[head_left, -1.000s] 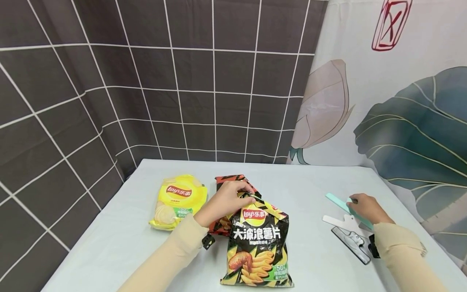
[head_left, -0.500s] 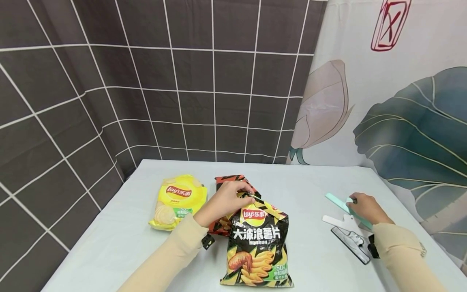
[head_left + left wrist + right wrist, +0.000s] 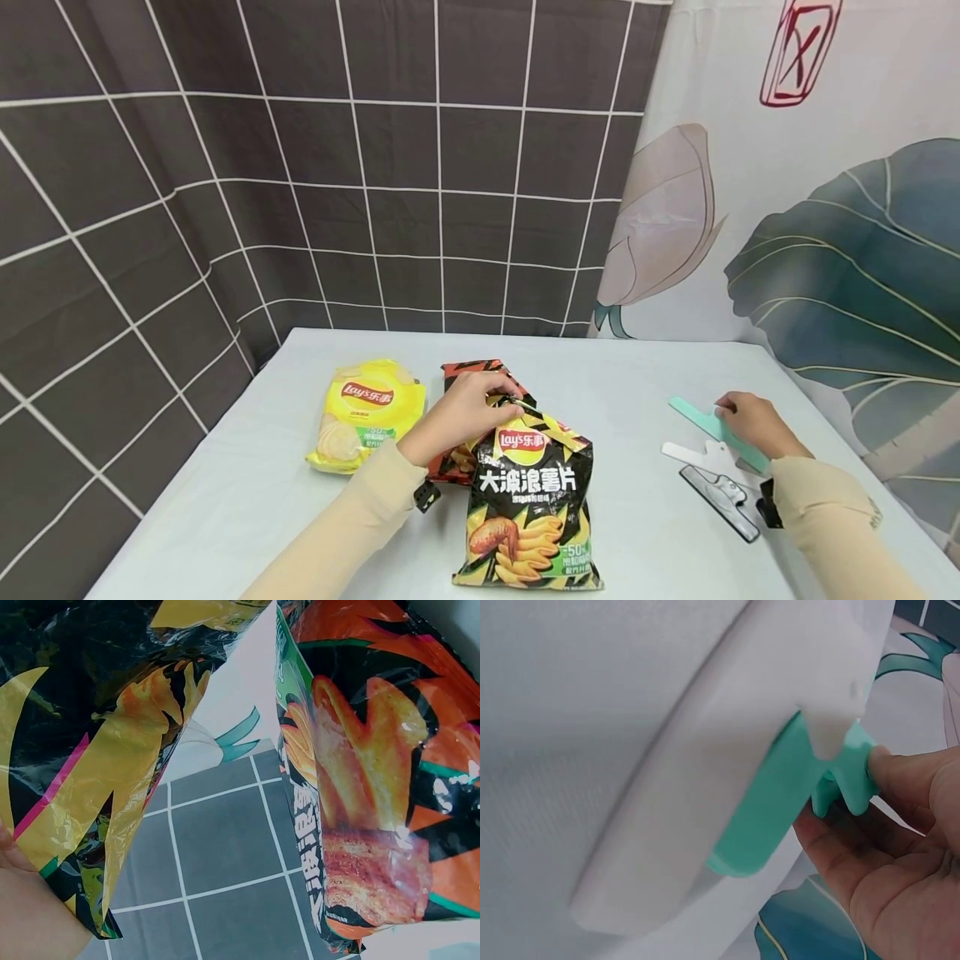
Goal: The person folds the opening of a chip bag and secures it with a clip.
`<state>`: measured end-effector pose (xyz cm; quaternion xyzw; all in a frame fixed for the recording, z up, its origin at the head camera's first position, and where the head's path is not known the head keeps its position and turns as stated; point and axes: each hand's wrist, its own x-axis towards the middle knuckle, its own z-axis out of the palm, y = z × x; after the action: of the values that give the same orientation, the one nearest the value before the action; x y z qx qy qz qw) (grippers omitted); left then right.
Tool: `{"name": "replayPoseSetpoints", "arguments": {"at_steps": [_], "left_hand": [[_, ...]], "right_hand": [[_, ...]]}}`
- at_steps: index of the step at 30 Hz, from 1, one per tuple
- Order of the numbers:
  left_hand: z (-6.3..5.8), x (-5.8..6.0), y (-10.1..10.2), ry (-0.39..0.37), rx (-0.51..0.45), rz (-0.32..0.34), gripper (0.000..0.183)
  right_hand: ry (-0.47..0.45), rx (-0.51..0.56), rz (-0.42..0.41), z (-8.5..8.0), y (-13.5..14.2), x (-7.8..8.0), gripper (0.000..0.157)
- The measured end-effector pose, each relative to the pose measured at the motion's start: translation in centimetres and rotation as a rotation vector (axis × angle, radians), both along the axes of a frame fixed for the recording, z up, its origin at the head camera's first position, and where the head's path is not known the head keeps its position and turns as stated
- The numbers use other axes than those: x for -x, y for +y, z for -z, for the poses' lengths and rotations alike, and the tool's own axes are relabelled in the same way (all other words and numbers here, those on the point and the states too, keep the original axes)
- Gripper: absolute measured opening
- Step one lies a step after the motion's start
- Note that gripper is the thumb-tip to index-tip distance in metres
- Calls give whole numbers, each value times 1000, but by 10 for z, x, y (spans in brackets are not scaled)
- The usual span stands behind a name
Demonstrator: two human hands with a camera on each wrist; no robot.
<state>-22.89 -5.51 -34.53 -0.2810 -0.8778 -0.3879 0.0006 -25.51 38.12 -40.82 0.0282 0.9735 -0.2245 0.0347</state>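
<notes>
My left hand grips the folded top edge of a black Lay's chip bag, which lies front up. In the left wrist view, part of that hand shows beside the bag's yellow-and-black corner. My right hand is at the right of the table, pinching a teal bag clip. Seen from the right wrist, thumb and fingers close on the clip's small grip tabs. A white clip overlaps the teal one there, and a silver-and-black clip lies closer to me.
A yellow Lay's bag lies on the white table at the left. Behind the black bag, a red chip bag is partly covered by it and my left hand. A dark checked cloth hangs behind the table.
My right hand's fingers have drawn closer together on the teal clip, hiding the dark gap seen earlier; the hand has shifted slightly. The left hand and the bags look unchanged.
</notes>
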Motion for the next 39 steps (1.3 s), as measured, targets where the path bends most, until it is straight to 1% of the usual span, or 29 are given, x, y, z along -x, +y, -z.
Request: {"name": "replayPoseSetpoints", "arguments": {"at_steps": [4,8,13,19,23,31,39], "left_hand": [[0,0,0,-2,0,5,22],[0,0,0,-7,-3,7,24],[0,0,-1,-11,4,13,24],[-1,0,-1,-11,-1,18,25],[0,1,-1,-16,-3,12,25],[0,1,-1,-35,-18,-7,22],[1,0,0,-56,-16,-27,24]], "right_hand": [[-7,12,2,-3,-1,1,27],[5,6,-3,-4,-1,1,31],[31,-18,-26,-7,-3,2,36],[62,-34,-63,-14,-8,2,37],[91,-46,-81,-19,-11,3,36],[111,-55,-98,-29,-21,3,34],[89,-13,-146,-37,-35,0,41]]}}
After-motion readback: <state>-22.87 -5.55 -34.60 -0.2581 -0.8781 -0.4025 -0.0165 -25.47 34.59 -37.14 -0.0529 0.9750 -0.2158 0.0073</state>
